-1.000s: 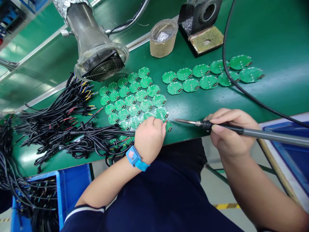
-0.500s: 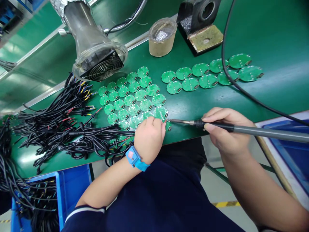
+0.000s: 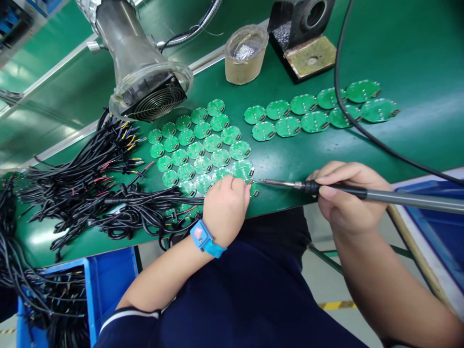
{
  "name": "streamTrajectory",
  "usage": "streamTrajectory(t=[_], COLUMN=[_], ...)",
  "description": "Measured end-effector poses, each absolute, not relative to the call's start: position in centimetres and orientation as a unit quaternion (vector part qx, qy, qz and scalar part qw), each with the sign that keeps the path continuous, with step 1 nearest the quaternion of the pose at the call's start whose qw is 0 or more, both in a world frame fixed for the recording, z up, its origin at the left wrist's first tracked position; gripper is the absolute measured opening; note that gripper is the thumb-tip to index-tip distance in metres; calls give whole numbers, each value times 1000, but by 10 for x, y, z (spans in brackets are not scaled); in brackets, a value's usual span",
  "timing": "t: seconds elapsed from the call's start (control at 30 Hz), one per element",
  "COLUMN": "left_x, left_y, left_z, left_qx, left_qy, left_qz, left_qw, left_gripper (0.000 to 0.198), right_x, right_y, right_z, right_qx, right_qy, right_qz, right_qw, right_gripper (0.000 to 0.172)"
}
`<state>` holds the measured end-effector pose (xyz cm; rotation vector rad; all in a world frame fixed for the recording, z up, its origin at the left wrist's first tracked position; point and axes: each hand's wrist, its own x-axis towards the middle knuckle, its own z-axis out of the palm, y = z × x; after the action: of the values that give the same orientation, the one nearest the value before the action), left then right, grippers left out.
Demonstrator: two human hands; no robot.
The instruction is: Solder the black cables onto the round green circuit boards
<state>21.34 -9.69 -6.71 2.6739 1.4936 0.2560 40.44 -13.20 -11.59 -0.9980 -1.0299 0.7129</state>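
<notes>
Bright light, apparently from overhead beyond the view, leaves pale glare on the green bench [image 3: 286, 159]; shadows are soft. Wide-angle distortion stretches the edges; the upper-left corner is blurred.

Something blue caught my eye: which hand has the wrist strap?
The left hand wears the blue strap; the right hand, gripping the soldering iron, has a bare wrist.

Glossy green bench [image 3: 427, 58], light glaring off it. Metal strip [image 3: 208, 62] along back; green panel [image 3: 163, 21] behind. Pale floor [image 3: 322, 285], yellow-black tape [image 3: 337, 305]. Green bar [image 3: 328, 259] below bench.
</notes>
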Motion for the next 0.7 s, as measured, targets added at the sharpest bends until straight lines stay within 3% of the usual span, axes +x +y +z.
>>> streamTrajectory(t=[0.3, 0.7], left_x=[207, 211], left_y=[-95, -95], left_z=[-66, -63], left_qx=[871, 876], left_qy=[462, 465], left_qz=[126, 86], left_qw=[110, 90], left_gripper=[19, 21], right_x=[407, 407], right_y=[-135, -137], right_z=[-116, -117], right_qx=[-456, -466], right_qy=[-500, -527], right_qz=[330, 332], right_qw=[659, 628], right_gripper=[5, 6])
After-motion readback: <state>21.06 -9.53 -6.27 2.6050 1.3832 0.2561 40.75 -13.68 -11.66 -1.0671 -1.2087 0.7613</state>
